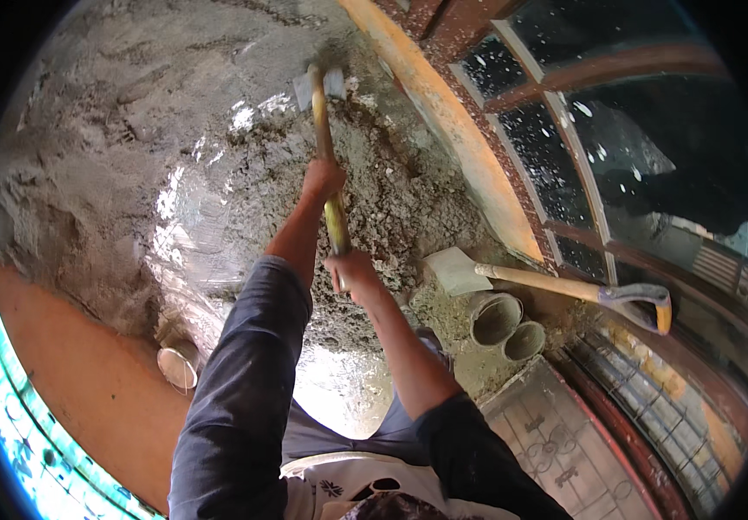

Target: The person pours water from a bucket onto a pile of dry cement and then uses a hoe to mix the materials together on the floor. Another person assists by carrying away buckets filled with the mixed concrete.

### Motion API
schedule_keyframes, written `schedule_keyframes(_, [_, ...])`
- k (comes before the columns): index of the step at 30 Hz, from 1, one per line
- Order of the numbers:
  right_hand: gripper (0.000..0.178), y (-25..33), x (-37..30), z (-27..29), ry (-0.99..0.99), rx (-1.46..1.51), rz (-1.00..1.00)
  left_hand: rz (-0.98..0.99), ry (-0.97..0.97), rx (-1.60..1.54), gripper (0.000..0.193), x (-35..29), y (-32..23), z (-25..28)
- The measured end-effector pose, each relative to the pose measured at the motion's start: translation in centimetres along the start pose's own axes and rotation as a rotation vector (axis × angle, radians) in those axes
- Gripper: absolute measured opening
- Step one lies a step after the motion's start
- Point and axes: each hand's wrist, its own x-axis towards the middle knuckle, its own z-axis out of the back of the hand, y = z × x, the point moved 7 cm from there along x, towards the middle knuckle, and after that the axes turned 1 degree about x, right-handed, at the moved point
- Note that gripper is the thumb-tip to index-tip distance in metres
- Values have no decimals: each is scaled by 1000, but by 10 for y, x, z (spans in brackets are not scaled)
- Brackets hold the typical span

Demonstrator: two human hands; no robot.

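Both my hands are wrapped round the wooden handle of a hoe. My left hand grips it farther up, nearer the blade, and my right hand holds its near end. The hoe's pale metal blade is at the far end, down at the wet grey mortar. Under the handle lies a heap of rough, lumpy mortar mix. Smoother, shiny wet mortar spreads to its left. The far side of the blade is blurred.
On the right, a shovel leans with its handle against the window frame. Two mortar-caked buckets stand below it. A small bucket lies at left by the orange wall. A metal grille panel is at lower right.
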Motion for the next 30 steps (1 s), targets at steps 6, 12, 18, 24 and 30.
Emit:
schedule_keyframes(6, [10, -82, -84, -22, 7, 42, 2, 380, 304, -684, 48, -73, 80, -46])
schedule_keyframes(12, [26, -142, -220, -3, -153, -727, 21, 118, 286, -725, 43, -259, 71, -28])
schedule_keyframes(18, [52, -165, -370, 8, -170, -959, -56, 756, 239, -1243, 16, -440, 78, -13])
schedule_keyframes(24, [38, -151, -211, -10, -125, -705, 111, 201, 22, -952, 19, -275, 77, 48])
schedule_keyframes(30, [15, -14, -20, -93, 56, -120, 156, -44, -191, -417, 31, -60, 93, 66])
